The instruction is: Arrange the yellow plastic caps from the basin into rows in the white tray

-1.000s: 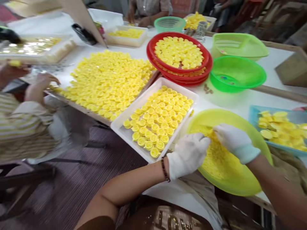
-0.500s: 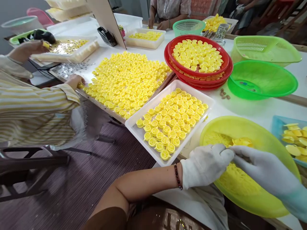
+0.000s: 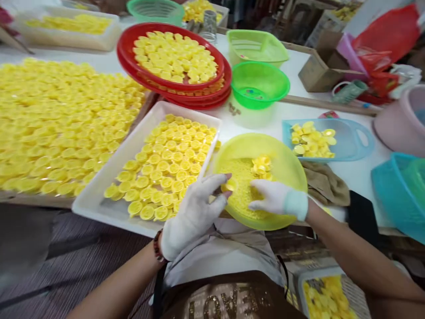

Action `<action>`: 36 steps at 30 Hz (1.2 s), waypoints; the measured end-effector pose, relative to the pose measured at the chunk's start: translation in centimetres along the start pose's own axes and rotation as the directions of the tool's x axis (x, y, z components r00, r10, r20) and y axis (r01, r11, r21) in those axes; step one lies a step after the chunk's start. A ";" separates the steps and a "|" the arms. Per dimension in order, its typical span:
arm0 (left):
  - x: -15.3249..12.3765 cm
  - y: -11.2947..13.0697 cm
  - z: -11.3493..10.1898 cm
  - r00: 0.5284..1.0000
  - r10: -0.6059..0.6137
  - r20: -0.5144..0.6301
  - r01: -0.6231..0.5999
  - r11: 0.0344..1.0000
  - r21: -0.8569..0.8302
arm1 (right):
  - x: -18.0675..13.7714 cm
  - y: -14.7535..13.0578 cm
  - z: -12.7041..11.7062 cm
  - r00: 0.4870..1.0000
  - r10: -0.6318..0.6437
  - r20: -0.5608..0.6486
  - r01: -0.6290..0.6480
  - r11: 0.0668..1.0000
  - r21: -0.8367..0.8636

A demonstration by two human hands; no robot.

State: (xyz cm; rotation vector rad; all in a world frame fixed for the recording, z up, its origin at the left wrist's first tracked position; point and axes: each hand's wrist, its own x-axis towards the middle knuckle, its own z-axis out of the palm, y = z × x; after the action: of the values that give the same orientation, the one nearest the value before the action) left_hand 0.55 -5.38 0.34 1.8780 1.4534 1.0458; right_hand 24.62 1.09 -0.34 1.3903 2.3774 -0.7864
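My gloved left hand (image 3: 201, 208) pinches a small round yellow plastic cup (image 3: 231, 184) at the left side of the yellow basin (image 3: 288, 170). Fine yellow granules (image 3: 241, 175) cover part of the basin's bottom. In them dips my gloved right hand (image 3: 274, 197), thumb and fingers apart, with the fingertips partly hidden. A small heap of yellow cups (image 3: 261, 165) lies at the basin's far side. Just left of the basin is a white tray (image 3: 96, 212), filled with rows of round yellow pieces (image 3: 166, 181).
Many yellow pieces (image 3: 59, 128) cover a board at left. Stacked red trays (image 3: 124, 51) stand behind the white tray, with a green bowl (image 3: 260, 86) beside them. A blue tray (image 3: 345, 146) of yellow parts and a brown cloth (image 3: 327, 182) lie to the right.
The view has swung right, and the co-worker at left is out of sight. My hands, close together before, are now apart; the right one has gone down into the granules.
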 end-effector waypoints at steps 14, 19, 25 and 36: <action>1.7 0.2 2.6 0.974 -0.156 0.164 0.182 0.971 -0.153 | -1.2 -0.8 -2.7 0.750 -0.398 -0.528 0.499 0.865 0.057; 1.8 0.2 2.8 0.903 -0.341 0.260 0.420 0.828 -0.373 | -2.1 -1.0 -3.5 0.702 -0.392 -0.594 0.506 0.862 0.029; 1.8 0.2 2.4 0.869 -0.399 0.292 0.494 0.674 -0.550 | -3.5 0.0 -3.8 0.716 -0.315 -0.623 0.503 0.852 0.147; 1.4 1.2 3.4 0.824 -0.423 0.376 0.553 0.464 -0.692 | -3.0 -1.8 -2.8 0.808 -0.313 -0.499 0.343 0.939 -0.032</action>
State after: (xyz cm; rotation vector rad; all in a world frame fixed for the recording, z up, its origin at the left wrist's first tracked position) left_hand 4.22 -4.19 -0.27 0.7897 1.0574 0.9720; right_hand 24.67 -0.12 3.98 1.3458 3.0853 -0.6331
